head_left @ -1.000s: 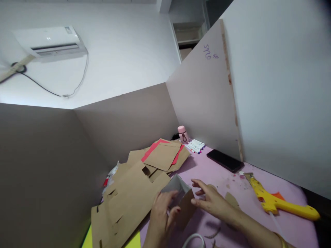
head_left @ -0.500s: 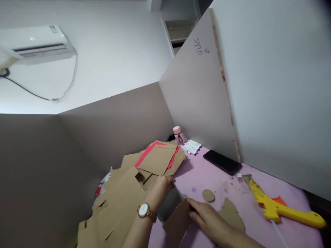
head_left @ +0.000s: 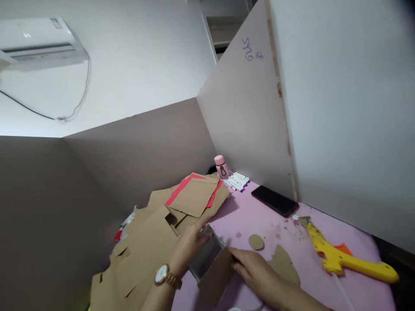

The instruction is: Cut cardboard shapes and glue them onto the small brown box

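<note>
In the head view a small open cardboard box [head_left: 215, 270] with a grey inside stands on the pink tabletop at the lower middle. My right hand [head_left: 251, 265] pinches its right edge between thumb and fingers. My left hand [head_left: 193, 237], with a gold watch [head_left: 162, 274] on the wrist, is at the box's far left edge. Its index finger stretches forward and the other fingers reach over the inside; the hand is open. A round cardboard disc [head_left: 256, 242] and an irregular cardboard scrap [head_left: 284, 264] lie to the right of the box.
Flat cardboard sheets [head_left: 142, 242] cover the left side, with red sheets [head_left: 183, 190] among those at the back. A pink bottle [head_left: 221, 167], several markers [head_left: 238, 182] and a phone [head_left: 275, 201] are farther back. A yellow glue gun [head_left: 343, 257] lies at right. Grey partitions [head_left: 149, 151] stand around.
My left hand has loosened from the box's far edge and its fingers have spread. My right hand keeps its hold. The whole view has shifted slightly.
</note>
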Demonstrator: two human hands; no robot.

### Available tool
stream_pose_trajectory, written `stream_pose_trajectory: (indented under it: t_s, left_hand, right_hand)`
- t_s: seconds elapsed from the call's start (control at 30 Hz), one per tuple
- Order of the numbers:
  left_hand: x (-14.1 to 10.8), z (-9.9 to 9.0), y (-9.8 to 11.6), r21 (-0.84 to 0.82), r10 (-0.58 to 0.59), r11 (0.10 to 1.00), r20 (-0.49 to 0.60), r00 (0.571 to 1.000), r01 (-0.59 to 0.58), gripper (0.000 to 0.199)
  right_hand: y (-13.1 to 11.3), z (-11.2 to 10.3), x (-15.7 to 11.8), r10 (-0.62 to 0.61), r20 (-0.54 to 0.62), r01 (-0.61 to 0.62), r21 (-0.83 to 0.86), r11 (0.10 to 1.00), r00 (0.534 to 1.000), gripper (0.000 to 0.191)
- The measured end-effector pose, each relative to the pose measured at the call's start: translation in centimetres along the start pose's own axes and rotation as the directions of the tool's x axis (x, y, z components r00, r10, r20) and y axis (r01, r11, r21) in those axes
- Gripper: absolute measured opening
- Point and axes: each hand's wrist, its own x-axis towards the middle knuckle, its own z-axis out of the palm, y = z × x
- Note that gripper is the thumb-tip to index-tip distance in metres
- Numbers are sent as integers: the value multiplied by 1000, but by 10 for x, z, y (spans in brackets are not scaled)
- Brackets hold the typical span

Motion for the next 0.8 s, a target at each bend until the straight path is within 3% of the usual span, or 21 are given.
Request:
stream_pose_trajectory:
  t_s: [0.07, 0.17, 0.27, 0.37, 0.43, 0.57, 0.7, 0.8]
  left_hand:
    - [-15, -7, 4, -15, -28, 1000, -90, 996, 26, 46]
    - [-46, -10, 13, -12, -65, 998, -208, 976, 63, 41]
    - [-76, 0, 18, 138, 92, 989, -280, 956, -55, 47]
    - [-89, 14, 15, 288, 256, 943, -302, 918, -168, 36]
    - [-88, 18, 13, 335, 319, 918, -302, 898, -213, 23]
    - [-83, 17, 12, 391, 380, 885, -293, 877, -253, 22]
    - [-90, 19, 10, 407, 365, 885, -308, 879, -225, 21]
    - [-100, 23, 11, 400, 319, 903, -371, 872, -160, 30]
  right_hand:
    - [-2, -8, -1, 8, -51, -9, -14, 1000, 999, 41]
    - [-6, -38, -8, 63, -231, -86, -92, 992, 971, 41]
    - [-8, -75, -21, 92, -330, -167, -206, 964, 939, 36]
    - [0, -98, -38, 174, -266, -263, -348, 900, 948, 31]
    - [11, -101, -46, 231, -218, -305, -414, 858, 948, 29]
    - [34, -93, -50, 307, -173, -352, -500, 791, 936, 24]
    - [47, -89, -42, 333, -147, -360, -518, 776, 931, 16]
    - [53, -90, -36, 349, -147, -376, -463, 802, 926, 16]
